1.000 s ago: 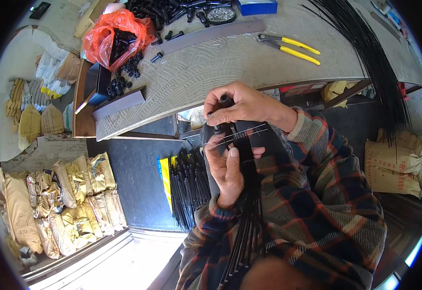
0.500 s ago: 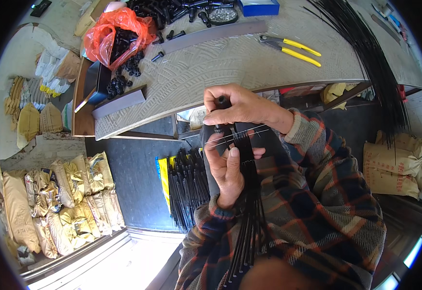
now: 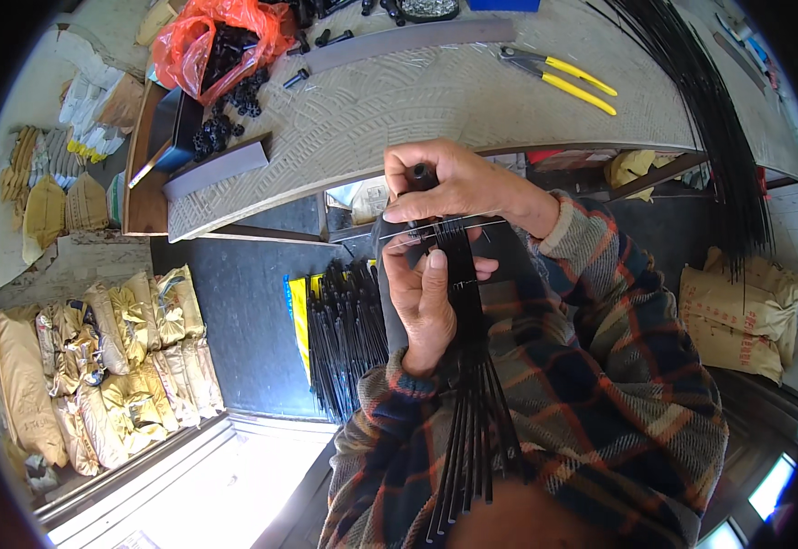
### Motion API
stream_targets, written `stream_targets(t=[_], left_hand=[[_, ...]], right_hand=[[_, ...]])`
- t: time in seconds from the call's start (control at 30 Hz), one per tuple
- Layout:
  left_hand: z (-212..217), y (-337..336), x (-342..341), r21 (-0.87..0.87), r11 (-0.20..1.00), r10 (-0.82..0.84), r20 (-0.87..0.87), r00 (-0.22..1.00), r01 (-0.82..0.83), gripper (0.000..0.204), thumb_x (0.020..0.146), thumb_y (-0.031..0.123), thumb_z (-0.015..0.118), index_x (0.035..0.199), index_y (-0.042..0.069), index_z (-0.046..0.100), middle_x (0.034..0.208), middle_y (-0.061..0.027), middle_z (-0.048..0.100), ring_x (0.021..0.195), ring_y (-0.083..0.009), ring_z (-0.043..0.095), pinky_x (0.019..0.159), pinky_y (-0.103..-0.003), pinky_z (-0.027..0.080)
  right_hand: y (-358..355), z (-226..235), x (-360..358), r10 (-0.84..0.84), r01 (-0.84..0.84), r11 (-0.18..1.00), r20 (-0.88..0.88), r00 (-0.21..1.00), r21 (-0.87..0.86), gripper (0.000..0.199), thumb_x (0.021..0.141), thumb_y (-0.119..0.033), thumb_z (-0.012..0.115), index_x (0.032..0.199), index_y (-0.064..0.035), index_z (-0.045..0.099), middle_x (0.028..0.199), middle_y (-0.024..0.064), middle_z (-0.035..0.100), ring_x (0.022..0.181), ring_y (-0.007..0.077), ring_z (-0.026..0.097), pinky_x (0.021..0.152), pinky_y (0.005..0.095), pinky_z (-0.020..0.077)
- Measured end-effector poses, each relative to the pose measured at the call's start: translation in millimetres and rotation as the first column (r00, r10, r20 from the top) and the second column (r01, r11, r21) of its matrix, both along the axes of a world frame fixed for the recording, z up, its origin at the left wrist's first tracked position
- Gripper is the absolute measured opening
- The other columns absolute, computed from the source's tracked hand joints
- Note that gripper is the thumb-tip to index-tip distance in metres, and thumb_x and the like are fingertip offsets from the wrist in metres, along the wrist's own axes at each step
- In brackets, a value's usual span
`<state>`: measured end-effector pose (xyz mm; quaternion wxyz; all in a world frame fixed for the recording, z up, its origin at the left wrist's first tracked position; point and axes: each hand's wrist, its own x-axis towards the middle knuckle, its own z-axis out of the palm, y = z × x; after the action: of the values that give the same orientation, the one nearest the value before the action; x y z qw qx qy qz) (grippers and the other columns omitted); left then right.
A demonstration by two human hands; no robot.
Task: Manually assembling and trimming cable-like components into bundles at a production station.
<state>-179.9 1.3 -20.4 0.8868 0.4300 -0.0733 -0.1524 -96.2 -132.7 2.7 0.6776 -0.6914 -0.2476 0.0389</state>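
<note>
Black strands (image 3: 470, 334) fan from centre toward six o'clock; likely light, springy, best pinched beside the crossing wires (image 3: 483, 225). Left hand (image 3: 424, 297) clamps them; right hand (image 3: 458, 188), at its twelve, grips a dark handle (image 3: 423, 174) (tip hidden).

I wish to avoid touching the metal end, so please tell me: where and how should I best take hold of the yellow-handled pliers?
Probably best by both yellow handles, near their middle, coming from above and the right. The pliers lie flat on the table, metal head pointing left; the handles are spread apart and point right, slightly downward in the picture.
</note>
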Motion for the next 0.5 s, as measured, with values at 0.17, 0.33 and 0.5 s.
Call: stream_targets(t=[0.17,0.33,0.5], left_hand=[[-4,1,0,-0.002,1.000,-0.007,0.010,1.000,0.007,0.031,0.093,0.012,0.042,0.117,0.006,0.025,0.105,-0.0292,0.054,0.074,-0.0273,0.064,0.066,-0.032,0.053],[5,-6,-2,-0.012,0.998,0.061,0.004,0.998,-0.061,0.030,0.092,0.011,0.042,0.117,0.006,0.025,0.105,-0.0284,0.054,0.075,-0.0276,0.064,0.066,-0.033,0.053],[-1,-6,-2,-0.022,0.998,0.064,0.013,0.998,-0.064,0.029,0.092,0.012,0.045,0.117,0.011,0.031,0.104,-0.0237,0.056,0.072,-0.0278,0.064,0.061,-0.032,0.054]], right_hand=[[0,2,-2,0.025,-0.025,1.000,0.010,1.000,-0.014,0.026,0.073,-0.018,0.071,0.071,-0.0051,0.048,0.068,-0.0016,0.045,0.065,0.0089,0.042,0.059,0.0250,0.0353],[-4,3,-2,0.055,-0.055,0.998,0.008,0.998,0.020,0.024,0.075,-0.020,0.070,0.073,-0.0050,0.051,0.068,-0.0019,0.046,0.065,0.0073,0.043,0.058,0.0235,0.0353],[-13,9,-21,0.036,0.013,0.990,-0.333,0.942,0.143,0.018,0.084,-0.021,0.060,0.085,-0.0025,0.059,0.069,-0.0021,0.047,0.064,0.0053,0.043,0.053,0.0201,0.0357]])
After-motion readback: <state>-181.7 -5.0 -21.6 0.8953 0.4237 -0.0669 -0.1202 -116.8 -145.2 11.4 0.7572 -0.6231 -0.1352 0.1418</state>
